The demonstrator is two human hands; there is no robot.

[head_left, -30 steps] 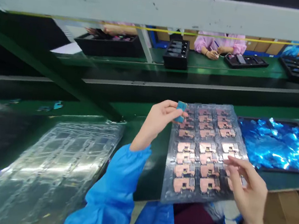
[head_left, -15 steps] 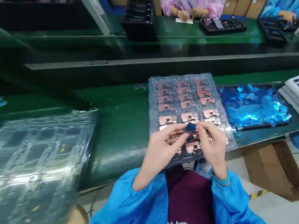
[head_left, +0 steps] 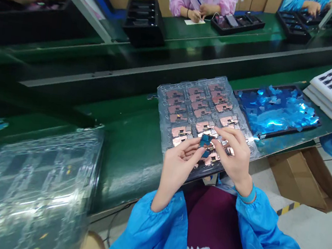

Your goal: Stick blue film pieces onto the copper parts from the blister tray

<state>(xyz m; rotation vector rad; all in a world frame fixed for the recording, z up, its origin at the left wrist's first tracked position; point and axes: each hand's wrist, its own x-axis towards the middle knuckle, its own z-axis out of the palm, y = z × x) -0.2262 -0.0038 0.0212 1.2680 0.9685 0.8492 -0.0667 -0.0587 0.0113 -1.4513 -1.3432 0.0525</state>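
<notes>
While hand-held, probably blue film (head_left: 205,141)

Glossy clear plastic tray (head_left: 210,90), coppery metal parts (head_left: 180,131).

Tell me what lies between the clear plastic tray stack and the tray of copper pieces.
The head view shows only green bench surface between the clear plastic tray stack and the tray of copper pieces.

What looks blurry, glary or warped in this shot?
In the head view, the stack of clear plastic trays at lower left is smeared and streaked with white glare; the crumpled blue foil flashes bright highlights; the grey bench rail slants across the frame; the left hand, right hand and small blue piece look fairly sharp.
</notes>
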